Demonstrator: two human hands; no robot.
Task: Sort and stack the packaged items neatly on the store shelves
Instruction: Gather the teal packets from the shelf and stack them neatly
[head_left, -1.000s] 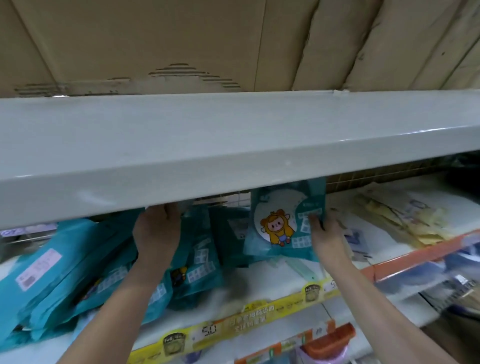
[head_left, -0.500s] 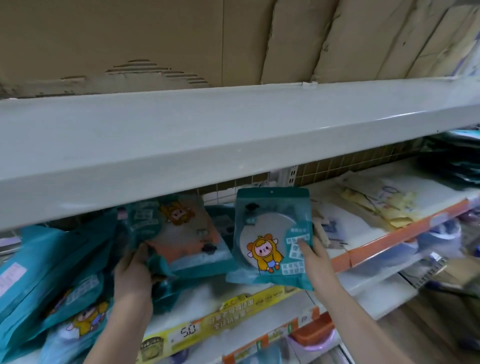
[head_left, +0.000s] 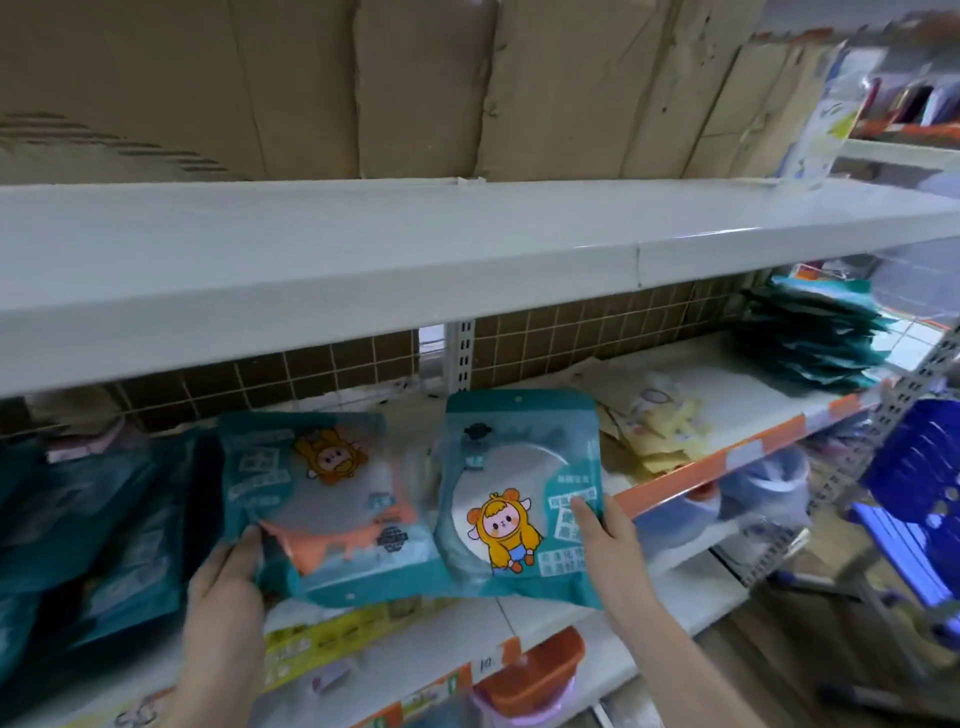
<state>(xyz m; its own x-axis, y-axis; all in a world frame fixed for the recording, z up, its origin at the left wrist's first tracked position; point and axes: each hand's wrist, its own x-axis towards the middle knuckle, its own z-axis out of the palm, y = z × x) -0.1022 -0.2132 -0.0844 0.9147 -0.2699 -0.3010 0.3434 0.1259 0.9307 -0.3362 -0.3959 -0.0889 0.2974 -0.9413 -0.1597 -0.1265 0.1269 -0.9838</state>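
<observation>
Teal packet with an orange patch (head_left: 332, 499) is pinched at its lower left corner by the left hand (head_left: 226, 577); beside it, the right hand (head_left: 605, 540) grips the teal packet with a yellow-hooded cartoon (head_left: 514, 499), fingers (head_left: 584, 512) curled over its right edge, above the shelf (head_left: 675, 467).

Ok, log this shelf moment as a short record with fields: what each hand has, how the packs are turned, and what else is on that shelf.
left hand: left hand grips the orange-insert teal pack at its lower left corner
right hand: right hand pinches the white-disc teal pack at its right edge
orientation: orange-insert pack's cartoon is upside down; white-disc pack's cartoon is upright
left of shelf: leaning teal packs
right of shelf: flat teal stack, pale yellow packets
shelf above: white shelf, cardboard behind it
</observation>
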